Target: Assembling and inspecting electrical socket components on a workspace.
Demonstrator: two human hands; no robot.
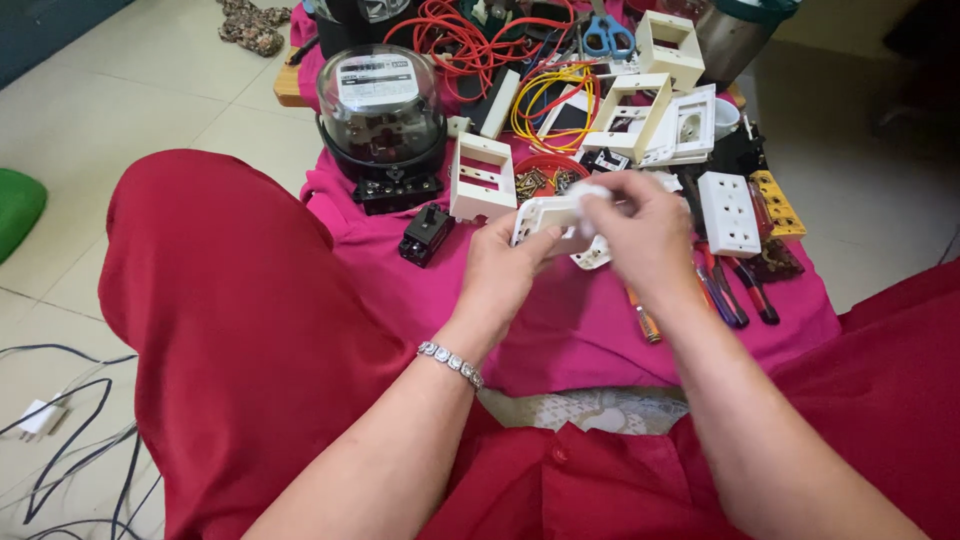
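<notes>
- Nearest the camera is your red garment (250, 330), covering your lap and knees, with both forearms reaching out over it.
- Your left hand (505, 265), a beaded bracelet (450, 362) on its wrist, is closed on the white switch plate (548, 215), thumb on top and fingers beneath.
- Your right hand (640, 235) is curled over the right end of that plate, pinching a small white piece (590, 192) at its top edge.
- The plate is held just above the pink cloth (560, 320), right of the glass-domed electric meter (381, 105).
- Just right of the meter stands a white mounting box (483, 177); a small black breaker (426, 236) lies below the meter.
- Further right of the meter, past your hands, lies a white double socket (729, 212), with screwdrivers (735, 285) below it.
- Behind the meter to the right are red wire coils (460, 40), and farther right, blue-handled scissors (607, 37).
</notes>
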